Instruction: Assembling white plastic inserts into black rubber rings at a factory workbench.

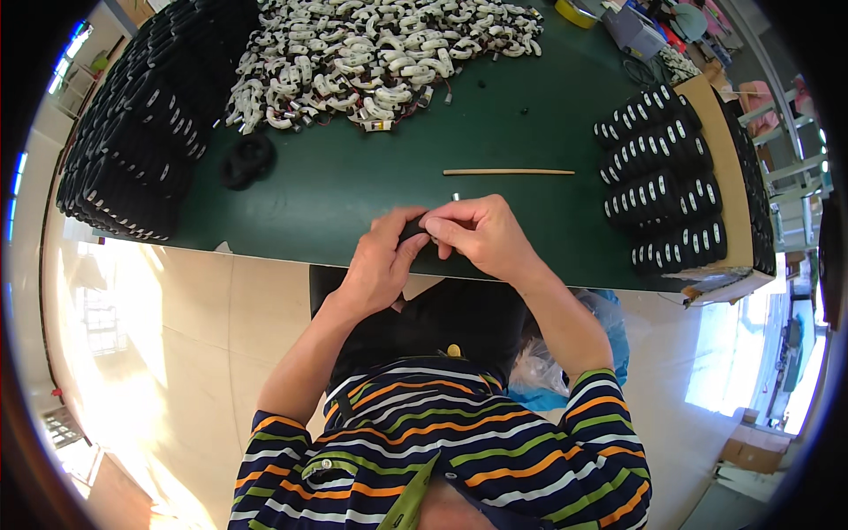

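Note:
Over the front edge of the green table, my left hand (378, 265) is closed round a small black part (412, 229), mostly covered by the fingers. My right hand (484, 237) pinches at the right end of that part, thumb and forefinger together. Just beyond the right knuckles a small silvery tip (456, 197) shows; whether it belongs to the held part I cannot tell. A thin wooden stick (508, 172) lies on the table past my right hand. Farther left, a black ring-shaped piece (247, 162) lies by itself.
A heap of white curved parts with wires (353, 62) covers the back of the green table (353, 190). Tall stacks of black pieces (141, 124) stand at left. On the right, rows of black pieces (658, 177) sit against a cardboard box (729, 177). Yellow tape (576, 12) lies far back.

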Demonstrator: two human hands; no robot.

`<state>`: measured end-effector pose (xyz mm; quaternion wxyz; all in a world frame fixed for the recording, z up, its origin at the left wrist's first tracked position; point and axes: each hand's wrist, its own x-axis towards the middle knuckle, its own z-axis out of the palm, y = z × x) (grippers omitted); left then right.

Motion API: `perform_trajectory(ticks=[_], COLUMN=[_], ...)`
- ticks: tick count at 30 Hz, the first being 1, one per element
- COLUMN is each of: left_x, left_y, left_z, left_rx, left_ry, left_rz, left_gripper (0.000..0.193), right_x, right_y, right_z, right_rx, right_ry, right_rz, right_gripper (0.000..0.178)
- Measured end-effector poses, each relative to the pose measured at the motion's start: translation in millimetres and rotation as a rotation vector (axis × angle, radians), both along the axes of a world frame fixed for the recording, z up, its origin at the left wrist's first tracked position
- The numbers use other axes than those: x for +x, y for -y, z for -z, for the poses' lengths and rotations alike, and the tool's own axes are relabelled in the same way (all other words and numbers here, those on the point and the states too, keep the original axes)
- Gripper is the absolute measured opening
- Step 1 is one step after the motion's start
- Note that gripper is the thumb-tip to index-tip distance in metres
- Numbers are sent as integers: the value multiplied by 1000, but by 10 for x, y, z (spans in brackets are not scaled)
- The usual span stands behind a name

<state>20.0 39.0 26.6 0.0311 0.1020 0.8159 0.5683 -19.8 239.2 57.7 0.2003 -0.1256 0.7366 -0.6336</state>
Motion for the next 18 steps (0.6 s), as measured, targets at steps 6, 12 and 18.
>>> perform_trajectory(ticks=[6,12,18], left_x=[-68,-45,159], left_y=[168,221,344], left_z=[93,14,-149], left_rx=[12,106,269], left_ry=[67,189,438], left_rz=[35,39,46], left_gripper=[21,23,17], right_x=[-417,-548,-239], right_y=[-326,-535,-465], right_z=[136,544,355], right_rx=[485,776,533], right_ry=[-798,-991,-750], right_rz=[294,189,260], right_gripper=[18,14,11])
